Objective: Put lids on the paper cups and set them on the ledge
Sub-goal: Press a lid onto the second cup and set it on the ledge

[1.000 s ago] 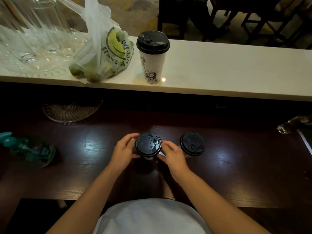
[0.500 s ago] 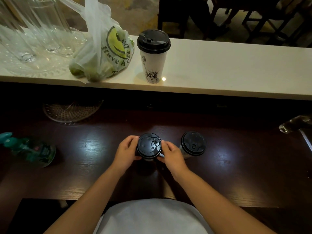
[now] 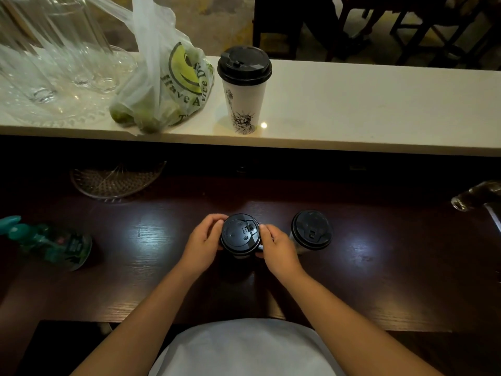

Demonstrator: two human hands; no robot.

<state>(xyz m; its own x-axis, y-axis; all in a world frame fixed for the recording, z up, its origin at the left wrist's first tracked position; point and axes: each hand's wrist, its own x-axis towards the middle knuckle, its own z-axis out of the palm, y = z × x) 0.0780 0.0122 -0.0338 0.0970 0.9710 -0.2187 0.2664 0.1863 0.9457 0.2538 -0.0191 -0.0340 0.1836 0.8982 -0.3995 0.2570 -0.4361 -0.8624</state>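
Head view, nearest first: both hands cup one cup (image 3: 240, 253) on the dark bench (image 3: 379, 267). The left hand (image 3: 200, 246) and right hand (image 3: 276, 251) each curl round the rim of its black lid (image 3: 240, 234), a close grip from either side, likely to press the lid home evenly. Just right of it, apart from the hands, a second cup (image 3: 311, 230) stands already lidded. Farther off, above a dark gap, the pale ledge (image 3: 379, 109) carries a third cup (image 3: 244, 89), lidded and upright, beside a plastic bag (image 3: 165, 88). Two cups seemingly remain to lift up.
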